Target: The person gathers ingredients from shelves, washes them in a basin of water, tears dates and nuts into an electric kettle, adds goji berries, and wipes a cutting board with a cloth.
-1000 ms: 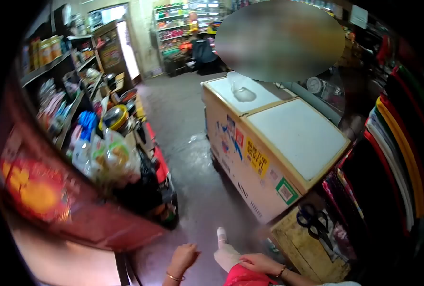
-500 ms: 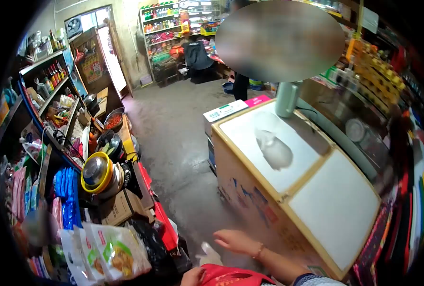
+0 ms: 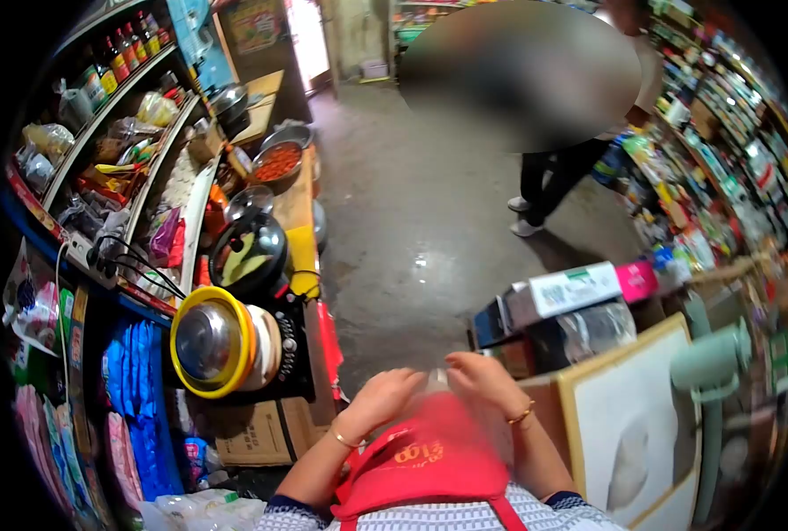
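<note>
I see my left hand (image 3: 383, 398) over the top left of the red apron (image 3: 434, 456), with its fingers bent in and partly closed. My right hand (image 3: 487, 380) is over the top right, loosely bent too. A small pale thing (image 3: 438, 380) is between them, just past the top of the apron. I can't tell if either hand has hold of it.

To work well here, I think I should go slowly, keep both hands level and use soft fingertips. I should keep my elbows in too, since there are things on both sides.

The pale thing is blurry, so I can't tell what it is. My fingertips are smudgy, and I can't see my palms.

Left of the apron is a yellow tub (image 3: 178, 354). Right of it is a white lid (image 3: 606, 389), cut off at the bottom, with a green jug (image 3: 713, 358) by its far side. Way ahead and to the right is a person (image 3: 544, 190), whose top half is mostly a blur.
</note>
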`<state>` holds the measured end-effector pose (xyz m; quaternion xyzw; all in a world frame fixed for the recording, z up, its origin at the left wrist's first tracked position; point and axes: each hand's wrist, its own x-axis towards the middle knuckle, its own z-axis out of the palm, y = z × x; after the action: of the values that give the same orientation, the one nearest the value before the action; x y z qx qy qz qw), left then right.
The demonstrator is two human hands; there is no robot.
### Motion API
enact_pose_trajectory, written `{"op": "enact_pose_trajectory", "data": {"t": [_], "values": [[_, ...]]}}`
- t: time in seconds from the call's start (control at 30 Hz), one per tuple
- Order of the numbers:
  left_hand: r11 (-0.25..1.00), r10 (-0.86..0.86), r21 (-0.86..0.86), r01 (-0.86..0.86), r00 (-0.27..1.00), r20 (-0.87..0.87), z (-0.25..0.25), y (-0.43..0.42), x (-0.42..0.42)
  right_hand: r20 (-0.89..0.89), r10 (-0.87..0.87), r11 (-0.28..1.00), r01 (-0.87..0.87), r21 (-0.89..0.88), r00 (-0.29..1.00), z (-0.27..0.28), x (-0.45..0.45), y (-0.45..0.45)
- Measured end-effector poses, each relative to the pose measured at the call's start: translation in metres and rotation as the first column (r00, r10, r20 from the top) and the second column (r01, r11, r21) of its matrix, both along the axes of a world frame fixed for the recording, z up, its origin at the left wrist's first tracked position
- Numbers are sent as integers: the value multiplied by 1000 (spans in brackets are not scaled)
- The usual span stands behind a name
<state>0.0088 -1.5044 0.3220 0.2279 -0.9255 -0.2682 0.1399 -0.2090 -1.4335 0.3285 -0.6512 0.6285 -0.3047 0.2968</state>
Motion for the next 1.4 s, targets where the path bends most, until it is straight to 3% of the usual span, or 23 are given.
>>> {"op": "enact_pose_trajectory", "data": {"t": [0.03, 0.07, 0.13, 0.23, 0.3, 0.33, 0.37, 0.43, 0.5, 0.57, 0.63, 0.67, 0.7, 0.77, 0.83, 0.9, 1.0, 1.1, 1.17, 1.23, 1.3, 1.37, 1.4], "values": [[999, -37, -10, 37, 999, 11, 5, -34, -13, 71, -41, 999, 40, 15, 997, 5, -8, -37], [1000, -4, -7, 4, 1000, 19, 1, -63, -22, 45, -54, 994, 50, 94, 997, 11, -15, -74], [993, -103, -58, 103, 995, 7, -9, -131, -36, 6, -17, 996, 17, 90, 1000, 7, -32, -157], [999, 13, -31, -10, 995, 95, -21, -220, -34, -30, 147, 989, -146, 29, 989, 9, -52, -308], [951, 307, -27, -310, 949, -76, -6, -267, -20, -82, 243, 968, -247, -45, 967, 25, -45, -414], [921, 366, -72, -383, 913, -179, 1, -290, -5, -81, 295, 953, -300, -50, 952, 39, -29, -469], [861, 504, -8, -508, 855, -124, -14, -303, 14, -93, 369, 922, -377, -85, 925, 61, -6, -516], [722, 689, -10, -692, 720, -83, 15, -333, 48, -165, 631, 743, -652, -152, 758, 105, 45, -605], [549, 822, -94, -830, 557, -119, 16, -347, 88, -181, 774, 574, -793, -205, 607, 142, 103, -669], [279, 947, -90, -956, 290, -140, 54, -359, 119, -254, 881, 317, -897, -308, 398, 169, 162, -725], [64, 970, -123, -990, 91, -224, 96, -375, 148, -320, 913, 88, -890, -448, 252, 201, 221, -762], [-28, 961, -183, -983, 24, -274, 117, -383, 162, -286, 943, 52, -921, -386, 173, 216, 246, -774], [-123, 941, -237, -964, -38, -335, 137, -393, 178, -270, 956, -20, -895, -445, 113, 231, 272, -783], [-286, 884, -340, -896, -110, -455, 156, -409, 218, -417, 909, -169, -892, -420, 24, 266, 313, -802], [-416, 825, -255, -873, -244, -510, 191, -432, 239, -487, 871, -318, -835, -449, -70, 286, 355, -819], [-498, 759, -288, -818, -251, -601, 218, -453, 254, -545, 827, -426, -783, -453, -135, 305, 390, -834], [-583, 757, -425, -692, -275, -592, 264, -474, 278, -601, 778, -534, -699, -476, -185, 328, 435, -848], [-705, 687, -399, -586, -428, -587, 290, -483, 310, -719, 668, -648, -627, -433, -193, 342, 476, -861], [-723, 682, -461, -514, -426, -595, 303, -484, 334, -766, 616, -686, -605, -405, -186, 342, 505, -870], [-716, 698, -566, -409, -426, -575, 314, -491, 350, -754, 611, -701, -606, -375, -240, 325, 539, -882], [-724, 688, -566, -394, -472, -551, 321, -501, 361, -741, 607, -717, -600, -356, -286, 308, 567, -891], [-778, 622, -478, -407, -601, -501, 316, -514, 371, -718, 594, -741, -593, -314, -362, 293, 590, -891], [-796, 577, -513, -320, -654, -488, 308, -519, 376, -691, 613, -745, -572, -343, -383, 289, 597, -887]]}}
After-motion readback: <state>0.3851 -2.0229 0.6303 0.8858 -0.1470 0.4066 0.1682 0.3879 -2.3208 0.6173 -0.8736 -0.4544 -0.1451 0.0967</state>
